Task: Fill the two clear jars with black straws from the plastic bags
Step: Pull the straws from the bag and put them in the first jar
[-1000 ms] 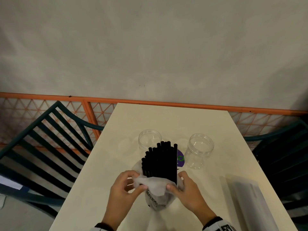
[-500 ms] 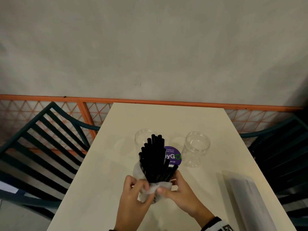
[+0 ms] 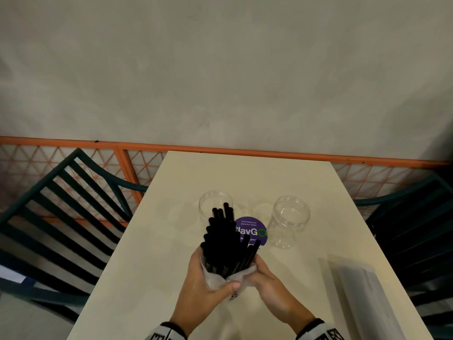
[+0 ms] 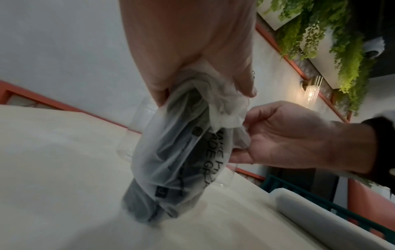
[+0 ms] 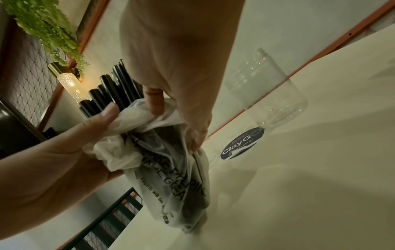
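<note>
A bundle of black straws (image 3: 225,241) stands upright on the table in a cloudy printed plastic bag (image 3: 219,282), with its tops leaning toward the left clear jar (image 3: 208,204). My left hand (image 3: 203,285) grips the bunched bag and the straws from the left. My right hand (image 3: 267,283) pinches the crumpled bag rim on the right. The right clear jar (image 3: 291,222) stands empty and open. The left wrist view shows the bag (image 4: 177,160) resting bottom-down on the table, and the right wrist view shows the straws (image 5: 107,94) sticking out above the rim.
A round purple sticker (image 3: 252,230) lies on the cream table (image 3: 245,173) between the jars. A second long cloudy bag (image 3: 360,298) lies near the table's right edge. Dark green chairs (image 3: 61,217) flank the table, and a wall stands just behind it.
The bag rim has slid further down the straws, baring more of them. My left hand now wraps round the bag, and the bundle leans more toward the left jar.
</note>
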Demonstrator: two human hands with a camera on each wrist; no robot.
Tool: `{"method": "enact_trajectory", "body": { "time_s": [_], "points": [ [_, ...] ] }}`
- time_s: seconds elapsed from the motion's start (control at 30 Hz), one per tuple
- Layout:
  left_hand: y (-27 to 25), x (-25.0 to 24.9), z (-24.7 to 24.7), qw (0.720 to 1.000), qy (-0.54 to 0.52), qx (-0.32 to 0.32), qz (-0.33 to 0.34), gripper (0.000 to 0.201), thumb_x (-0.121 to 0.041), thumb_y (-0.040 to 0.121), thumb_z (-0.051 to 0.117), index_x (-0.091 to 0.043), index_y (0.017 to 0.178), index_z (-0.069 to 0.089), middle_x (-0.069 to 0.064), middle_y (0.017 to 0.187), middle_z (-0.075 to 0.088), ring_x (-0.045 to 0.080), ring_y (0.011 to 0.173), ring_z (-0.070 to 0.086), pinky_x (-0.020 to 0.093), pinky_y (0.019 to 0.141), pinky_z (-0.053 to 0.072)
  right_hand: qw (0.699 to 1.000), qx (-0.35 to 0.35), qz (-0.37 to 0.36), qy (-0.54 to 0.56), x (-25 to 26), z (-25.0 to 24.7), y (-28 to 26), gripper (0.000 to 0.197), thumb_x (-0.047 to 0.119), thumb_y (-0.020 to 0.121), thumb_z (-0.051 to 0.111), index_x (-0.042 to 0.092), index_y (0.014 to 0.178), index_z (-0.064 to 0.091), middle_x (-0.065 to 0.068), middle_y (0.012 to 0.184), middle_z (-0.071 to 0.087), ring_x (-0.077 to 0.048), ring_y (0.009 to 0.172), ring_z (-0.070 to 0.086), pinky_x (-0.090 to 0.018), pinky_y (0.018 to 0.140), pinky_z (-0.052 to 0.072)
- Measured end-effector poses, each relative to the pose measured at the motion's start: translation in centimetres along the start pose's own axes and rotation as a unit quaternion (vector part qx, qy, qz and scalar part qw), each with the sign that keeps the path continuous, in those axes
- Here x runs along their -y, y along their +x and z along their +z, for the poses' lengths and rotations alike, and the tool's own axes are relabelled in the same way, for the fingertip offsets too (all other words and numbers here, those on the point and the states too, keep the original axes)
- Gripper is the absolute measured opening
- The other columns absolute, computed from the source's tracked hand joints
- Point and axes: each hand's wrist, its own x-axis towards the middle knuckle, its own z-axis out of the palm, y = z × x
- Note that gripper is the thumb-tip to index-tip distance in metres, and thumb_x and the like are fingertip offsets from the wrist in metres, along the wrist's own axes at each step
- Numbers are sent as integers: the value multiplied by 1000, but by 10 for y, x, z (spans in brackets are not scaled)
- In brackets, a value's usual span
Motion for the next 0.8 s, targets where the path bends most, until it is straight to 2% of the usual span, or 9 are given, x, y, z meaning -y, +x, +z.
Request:
{"method": "enact_trajectory", "body": {
  "time_s": [0.07,0.17,0.27,0.37,0.47,0.53,0.63,0.73,0.8],
  "points": [
    [-1,6,3,1000,0,-8,-12,83,-37,49,83,-39,118,36,-10,124,51,-8,113,49,5,84,43,1000,-8,2,-1,0,-2,1,68,39,59,55,24,124,47,-3,127,56,-15,120,51,-38,108,37],
    [-1,8,5,1000,8,-21,-16,82,-38,49,82,-41,116,35,-11,123,51,-10,112,49,2,82,42,999,-4,18,-33,-2,-5,-2,61,35,67,53,26,126,48,-1,128,52,-12,122,48,-38,108,37],
    [0,4,2,999,28,-19,-18,87,-44,47,82,-44,118,31,-12,128,47,-15,114,44,-1,83,39,994,-20,3,-108,-5,-7,-2,32,26,86,49,25,118,49,1,120,52,-6,112,48,-20,93,42],
    [3,-12,-6,999,30,-30,-19,115,-51,43,84,-50,129,9,-18,142,30,-23,122,30,-4,87,32,980,-37,-38,-192,-6,-8,-1,20,16,94,50,29,107,46,3,109,53,-2,98,51,-6,76,44],
    [12,-42,-10,992,97,-74,27,126,-67,38,78,-57,129,-9,-29,143,9,-15,132,17,3,99,25,972,-49,-74,-218,-11,-8,-4,24,12,93,51,29,109,45,2,112,52,-1,100,51,-6,74,46],
    [18,-63,-8,971,205,-87,91,123,-79,43,65,-49,135,-11,-25,149,0,-6,140,3,18,111,16,974,-60,-97,-197,-13,-7,-6,25,9,91,54,30,105,50,2,109,54,3,99,52,-10,72,50],
    [26,-77,1,916,364,-63,160,108,-82,65,42,-28,145,-7,-6,156,-6,5,143,-9,28,115,5,975,-90,-126,-159,-12,-4,-4,29,4,88,57,29,103,54,-1,105,57,1,96,54,-15,72,53],
    [31,-64,13,902,412,-42,122,93,-74,80,26,-14,145,-3,-4,153,-4,12,143,-6,32,116,-1,975,-87,-114,-168,-14,-5,-2,29,9,87,59,28,108,52,2,109,57,2,99,53,-14,73,53],
    [33,-55,18,889,451,-34,76,81,-66,87,14,-10,145,12,2,154,14,18,143,12,31,116,7,972,-86,-83,-203,-20,-6,0,31,16,87,61,25,114,50,3,111,57,-2,100,54,-14,74,52]
  ]
}}
